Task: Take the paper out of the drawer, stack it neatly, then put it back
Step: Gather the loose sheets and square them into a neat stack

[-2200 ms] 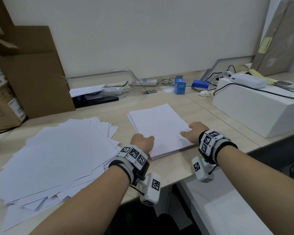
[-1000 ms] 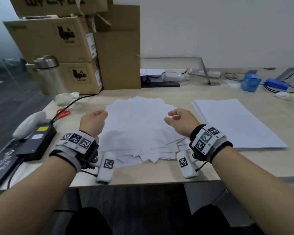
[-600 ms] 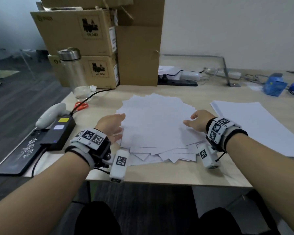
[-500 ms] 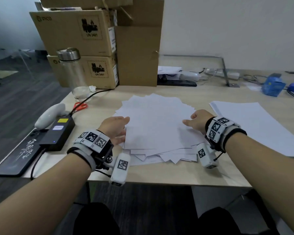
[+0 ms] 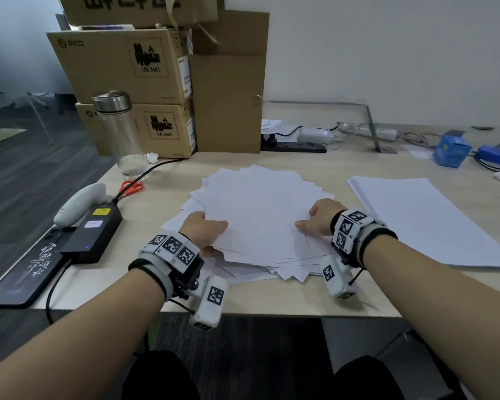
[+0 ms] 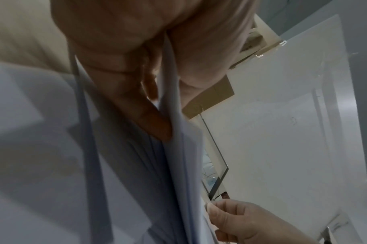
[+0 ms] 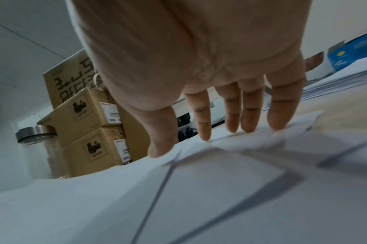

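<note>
A loose, fanned-out pile of white paper (image 5: 260, 209) lies on the desk in front of me. My left hand (image 5: 212, 230) grips the left edge of its upper sheets, thumb on top and fingers underneath, and that edge is raised a little. The left wrist view shows the bundle of sheets (image 6: 184, 165) pinched between thumb and fingers (image 6: 153, 118). At the pile's right side my right hand (image 5: 315, 219) rests with straight fingers (image 7: 249, 122), their tips touching the top sheets (image 7: 199, 189). A neat paper stack (image 5: 422, 220) lies to the right. No drawer is in view.
Cardboard boxes (image 5: 133, 67) stand at the back left, with a glass bottle (image 5: 119, 134) in front. Red scissors (image 5: 132, 186), a black power brick (image 5: 94, 229), a white device (image 5: 78, 202) and a dark tablet (image 5: 20, 272) sit left. A power strip (image 5: 295, 145) and a blue box (image 5: 451, 150) lie behind.
My view swung left from the neat stack to the loose pile. Both hands came onto the pile; the left slid its fingers under the upper sheets and raised their edge.
</note>
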